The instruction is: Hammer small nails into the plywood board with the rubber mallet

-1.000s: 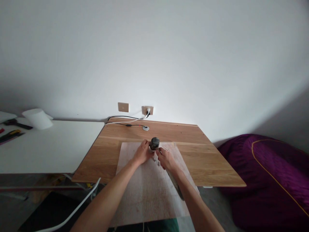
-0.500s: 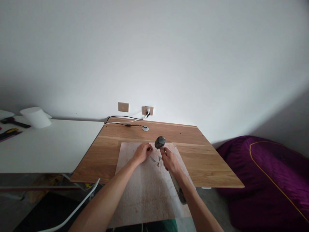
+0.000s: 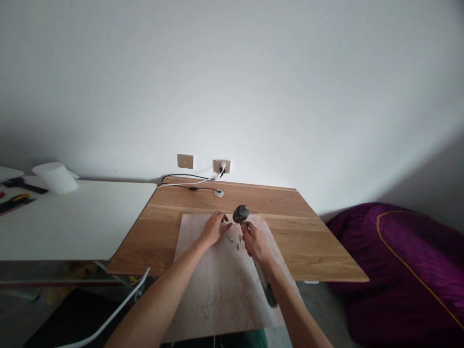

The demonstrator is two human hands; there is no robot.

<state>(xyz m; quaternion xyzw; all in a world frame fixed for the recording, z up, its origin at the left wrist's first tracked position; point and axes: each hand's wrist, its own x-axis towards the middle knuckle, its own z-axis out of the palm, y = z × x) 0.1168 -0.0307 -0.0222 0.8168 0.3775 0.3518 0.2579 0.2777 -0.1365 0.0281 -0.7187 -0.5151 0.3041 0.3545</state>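
Note:
My right hand (image 3: 254, 240) is wrapped round the handle of a hammer (image 3: 240, 213) with a short, thick dark head. The head is held up over the far part of a pale, worn board (image 3: 213, 290), and the handle runs back under my right forearm. Left of the hammer head, my left hand (image 3: 214, 228) is low over the board, thumb and fingers apart, with nothing visible between them. Between the two hands lie small shiny bits (image 3: 234, 243), too small to name.
The board rests on a wooden tabletop (image 3: 308, 232) against the wall. Cables (image 3: 192, 182) run to a wall socket (image 3: 222, 166). On the left, a white table (image 3: 97, 217) holds a paper roll (image 3: 56, 178) and dark tools (image 3: 16, 202). A purple beanbag (image 3: 395, 270) sits at right.
My left hand's thumb and fingers have come apart from a pinch. The right hand keeps its grip on the hammer, which has barely moved.

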